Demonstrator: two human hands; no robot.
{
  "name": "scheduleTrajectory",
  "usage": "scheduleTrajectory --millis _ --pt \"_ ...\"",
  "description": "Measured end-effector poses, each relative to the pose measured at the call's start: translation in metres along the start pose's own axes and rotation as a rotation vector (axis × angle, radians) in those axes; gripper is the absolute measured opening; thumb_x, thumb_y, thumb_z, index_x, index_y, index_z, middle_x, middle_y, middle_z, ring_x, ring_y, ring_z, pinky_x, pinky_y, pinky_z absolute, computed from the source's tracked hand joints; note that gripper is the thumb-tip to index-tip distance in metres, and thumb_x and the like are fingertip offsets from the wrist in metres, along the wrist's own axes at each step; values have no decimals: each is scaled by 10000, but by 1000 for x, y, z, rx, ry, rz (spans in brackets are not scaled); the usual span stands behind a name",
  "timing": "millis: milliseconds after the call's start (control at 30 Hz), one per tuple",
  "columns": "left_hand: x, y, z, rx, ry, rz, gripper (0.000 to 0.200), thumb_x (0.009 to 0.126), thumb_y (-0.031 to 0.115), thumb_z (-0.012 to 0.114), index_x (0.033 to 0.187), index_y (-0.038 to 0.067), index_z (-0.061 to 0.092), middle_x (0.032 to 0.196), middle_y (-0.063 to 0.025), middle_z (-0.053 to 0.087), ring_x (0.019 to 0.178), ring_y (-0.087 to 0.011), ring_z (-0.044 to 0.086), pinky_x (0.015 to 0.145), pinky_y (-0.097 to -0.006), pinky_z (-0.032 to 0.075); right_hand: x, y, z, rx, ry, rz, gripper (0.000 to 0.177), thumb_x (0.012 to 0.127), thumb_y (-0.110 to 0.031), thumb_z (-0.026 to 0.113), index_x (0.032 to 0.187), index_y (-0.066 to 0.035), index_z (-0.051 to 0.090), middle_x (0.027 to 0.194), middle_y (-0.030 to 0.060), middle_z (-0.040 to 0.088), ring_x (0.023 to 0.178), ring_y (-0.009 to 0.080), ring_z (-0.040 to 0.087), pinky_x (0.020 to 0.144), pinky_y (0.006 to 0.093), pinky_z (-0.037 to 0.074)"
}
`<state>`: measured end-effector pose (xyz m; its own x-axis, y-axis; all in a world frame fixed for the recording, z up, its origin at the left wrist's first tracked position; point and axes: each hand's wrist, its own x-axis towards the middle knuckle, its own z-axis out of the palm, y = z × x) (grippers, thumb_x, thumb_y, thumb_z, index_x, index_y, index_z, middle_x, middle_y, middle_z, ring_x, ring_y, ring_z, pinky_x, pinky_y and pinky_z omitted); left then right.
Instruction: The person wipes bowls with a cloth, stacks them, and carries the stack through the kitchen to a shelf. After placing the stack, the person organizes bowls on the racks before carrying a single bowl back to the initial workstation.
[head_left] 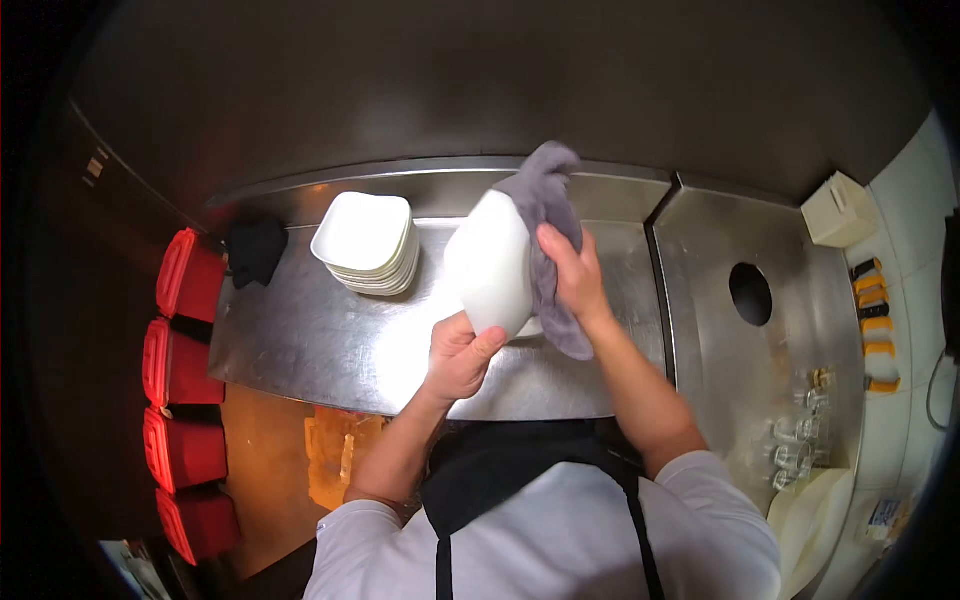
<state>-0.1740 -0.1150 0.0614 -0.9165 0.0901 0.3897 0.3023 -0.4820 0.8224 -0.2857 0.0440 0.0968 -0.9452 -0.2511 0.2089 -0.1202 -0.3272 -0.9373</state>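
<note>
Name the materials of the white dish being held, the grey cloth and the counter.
White dish: likely glazed ceramic, smooth and glossy white, though hard plastic cannot be ruled out. Grey cloth: soft woven fabric, matte, draping in folds. Counter: stainless steel, brushed, with dull reflections of light.

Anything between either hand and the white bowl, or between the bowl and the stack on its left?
Left hand grips the white bowl directly. Right hand presses a grey cloth against it, so the cloth lies between them. Between the bowl and the stack of bowls, only bare steel counter shows.
</note>
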Motion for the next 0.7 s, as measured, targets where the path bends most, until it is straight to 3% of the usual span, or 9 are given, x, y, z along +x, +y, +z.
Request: scheduleTrajectory --millis 67,133,267,300,333,400,533,600,700 --pt "5 -5 -2 -65 120 104 299 1011 151 567 1232 -47 604 1227 -122 656 1144 -192 596 1011 -348 438 -34 23 28 16 148 -70 360 919 -218 611 1175 34 624 1090 71 681 985 149 634 881 296 495" --pt "14 -2 -9 -110 225 112 321 1037 162 528 1267 -53 588 1222 -112 657 1128 -169 593 992 -317 440 -62 47 53 -147 120 -283 482 830 -206 699 1236 35 606 1218 183 632 1153 309 600 1032 408 433" --pt "4 0 -22 -171 233 -33 332 1030 184 545 1267 -46 582 1221 -116 652 1143 -190 598 992 -324 456 -40 23 45 -759 -156 -714 523 721 -207 804 1172 7 647 1214 271 612 1133 451 592 1028 472 437" --pt "2 3 -21 -196 160 -31 327 1023 171 556 1266 -47 585 1228 -117 650 1151 -197 596 1004 -337 448 -25 6 48 -662 -132 -673 459 738 -208 793 1131 -8 664 1164 252 643 1088 420 628 966 448 480" --pt "1 7 -19 -224 87 -28 323 1016 157 567 1265 -48 588 1235 -119 647 1159 -203 594 1016 -349 441 -9 -10 46 -506 -180 -283 419 773 -215 771 1129 -21 663 1081 216 678 1017 323 670 888 401 515" --pt "-2 14 -2 -97 119 46 304 999 148 604 1214 -65 627 1209 -116 663 1126 -194 603 1001 -354 450 18 -25 43 -68 -123 -134 322 948 -234 616 1156 10 644 1056 83 702 965 135 641 871 313 503" --pt "3 10 -17 690 107 66 301 883 39 680 1179 -15 668 1124 -167 708 1057 -265 674 965 -361 490 -3 35 43 412 57 287 356 1026 -270 495 1201 12 624 1101 52 680 982 137 639 885 290 498" --pt "21 8 -37 1070 69 324 414 766 -8 704 1177 43 685 1123 -178 703 1101 -323 668 991 -424 491 -31 23 62 587 106 407 370 1024 -283 487 1241 -7 604 1142 57 666 992 150 645 877 300 511" --pt "40 42 -58 1400 -72 457 336 784 5 699 1116 59 701 1137 -118 717 1125 -279 672 995 -458 490 -33 9 52 414 127 397 404 980 -324 552 1209 0 626 1102 76 679 997 157 650 870 299 516"
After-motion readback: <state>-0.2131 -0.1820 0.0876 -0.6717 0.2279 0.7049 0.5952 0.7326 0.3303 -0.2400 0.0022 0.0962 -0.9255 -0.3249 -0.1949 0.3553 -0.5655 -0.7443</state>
